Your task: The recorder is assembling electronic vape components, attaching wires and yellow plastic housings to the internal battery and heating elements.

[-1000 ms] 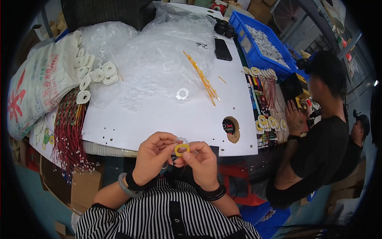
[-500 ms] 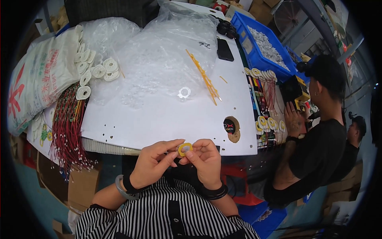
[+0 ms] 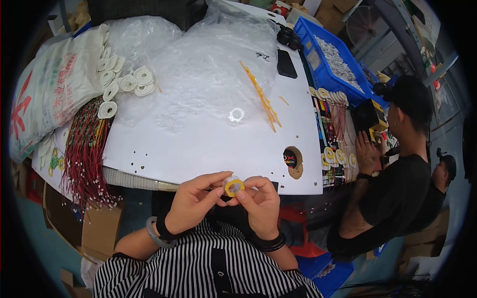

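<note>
Both hands meet at the table's near edge around a small yellow ring (image 3: pixel 229 192) with an open centre. A clear plastic piece shows along the ring's upper edge; I cannot tell whether the two are joined. My left hand (image 3: pixel 195 201) pinches the left side between thumb and fingers. From the right, my right hand (image 3: pixel 262 207) has its thumb on the lower part of the ring and its fingers curled behind. On the table beyond lies a clear notched plastic ring (image 3: pixel 236 115), apart from the hands.
A large clear plastic bag (image 3: pixel 198 64) covers the table's far part, with yellow strips (image 3: pixel 261 99) on it. White square parts (image 3: pixel 144 76) and red wires (image 3: pixel 88 154) lie left beside a sack (image 3: pixel 54 84). Right are a phone (image 3: pixel 286 64), a blue crate (image 3: pixel 310 49) and a person (image 3: pixel 397 184).
The yellow ring has tilted slightly in my fingers, showing more of its open centre and the clear piece above. The whole view has shifted a little.
</note>
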The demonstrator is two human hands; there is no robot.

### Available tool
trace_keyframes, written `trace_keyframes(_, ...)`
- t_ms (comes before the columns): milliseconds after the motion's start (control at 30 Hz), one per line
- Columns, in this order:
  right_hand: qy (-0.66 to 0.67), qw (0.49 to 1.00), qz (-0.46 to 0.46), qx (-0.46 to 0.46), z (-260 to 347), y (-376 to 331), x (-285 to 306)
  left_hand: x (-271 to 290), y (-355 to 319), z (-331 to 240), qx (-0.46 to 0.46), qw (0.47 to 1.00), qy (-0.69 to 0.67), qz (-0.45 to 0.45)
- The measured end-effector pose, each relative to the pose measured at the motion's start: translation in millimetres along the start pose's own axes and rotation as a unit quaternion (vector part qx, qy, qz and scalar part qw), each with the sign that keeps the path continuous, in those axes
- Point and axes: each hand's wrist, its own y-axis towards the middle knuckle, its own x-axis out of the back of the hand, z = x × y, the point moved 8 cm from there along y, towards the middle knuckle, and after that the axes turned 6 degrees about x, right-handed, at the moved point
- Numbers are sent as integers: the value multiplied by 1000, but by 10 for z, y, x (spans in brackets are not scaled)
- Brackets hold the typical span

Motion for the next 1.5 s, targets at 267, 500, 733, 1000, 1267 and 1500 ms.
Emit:
trace_keyframes(267, -9, 1000, 19, -3, -40, 15, -28, 6, -46, -32, -17, 999, 33, -5)
trace_keyframes(500, -18, 999, 22, -23, -90, 16, -85, 64, -75, 12, -43, 998, 18, -39)
trace_keyframes(733, -92, 995, 34, 26, -24, -27, -152, 115, -67, 73, -25, 998, 14, -54)
trace_keyframes(1000, -58, 998, 37, -1, -117, 33, -180, 198, -90, 94, 23, 996, 42, -76)
trace_keyframes(1267, -137, 988, 69, 17, -41, -7, -169, 311, -104, -103, 32, 993, 117, 1)
trace_keyframes(1500, -131, 987, 82, 33, -10, -59, -41, 1624, -68, -1281, -33, 674, 701, -232)
